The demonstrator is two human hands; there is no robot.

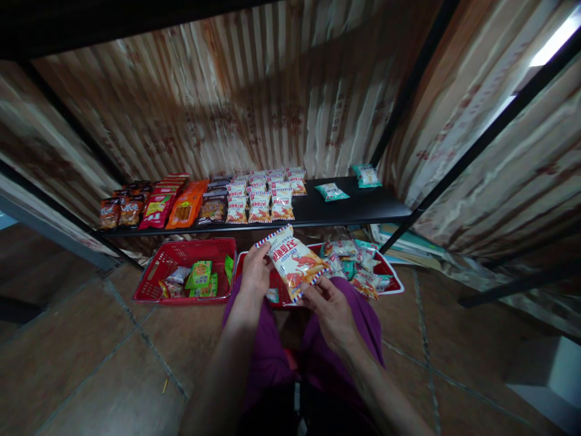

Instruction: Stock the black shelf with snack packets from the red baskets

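Between my two hands is a white and orange snack bag (296,261) with striped red and blue ends. My left hand (256,270) pinches its upper left corner, and my right hand (327,304) grips its lower right end. It is tilted, printed face up, above my knees. Past it, rows of matching snack bags (259,208) stand on the black shelf (313,210). Below and behind the held bag is a red basket (397,280), partly hidden by my legs, with a heap of white, orange and teal bags (356,261) at its right end.
Orange packs (187,206), pink packs (158,204) and brown packs (131,211) fill the shelf's left side. Two teal bags lie at its right, one flat (333,192). A second red basket (149,290) with green packs stands on the floor at left. Black posts (420,209) frame the shelf.
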